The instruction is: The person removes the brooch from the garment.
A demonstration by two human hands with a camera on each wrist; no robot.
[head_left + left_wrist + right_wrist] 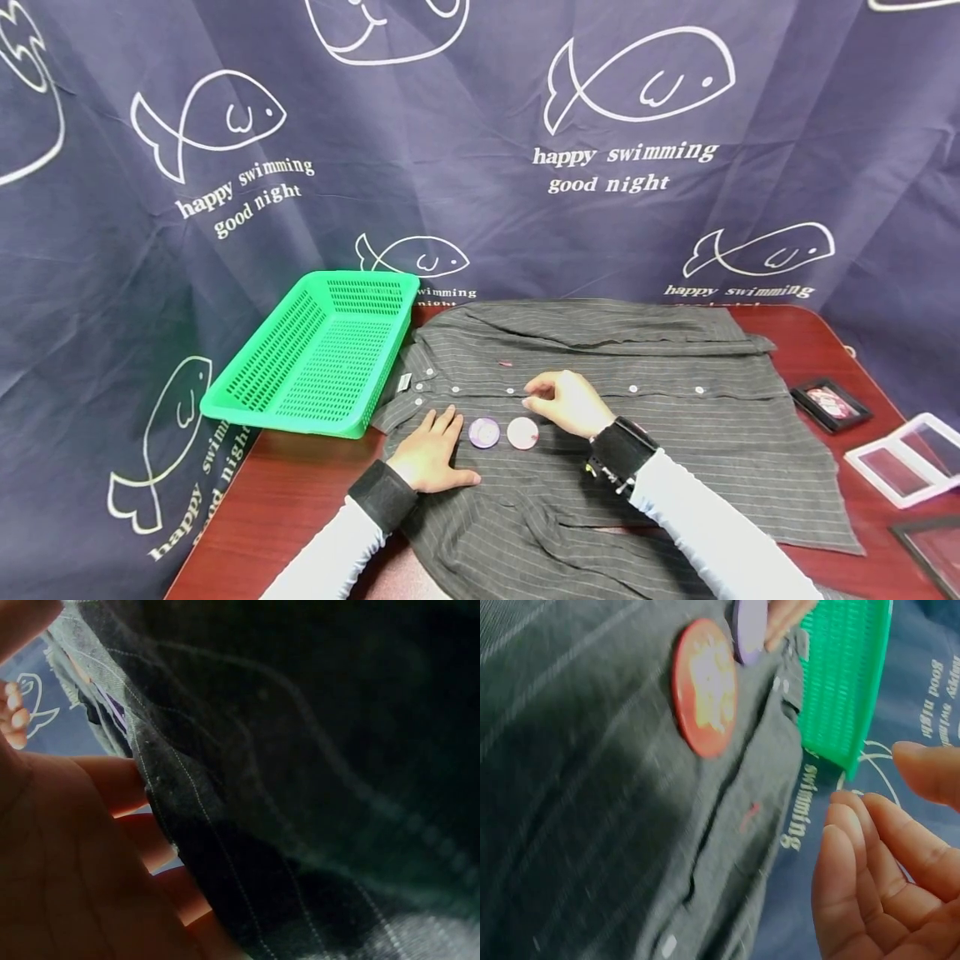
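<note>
A dark grey pinstriped button-up shirt lies spread out, its collar toward the basket. My left hand rests on it below the collar, palm down, fingers and thumb spread. Two round badges sit on the fabric between my hands: a purple one close to the left fingers and a red-rimmed one beside it. My right hand hovers near the button placket, just right of the badges. Its fingers are loosely bent, with a gap to the thumb and nothing held.
A green plastic basket stands at the left of the red-brown table. Along the right side lie a small black picture frame, a white frame and a larger dark frame. A blue printed curtain hangs behind.
</note>
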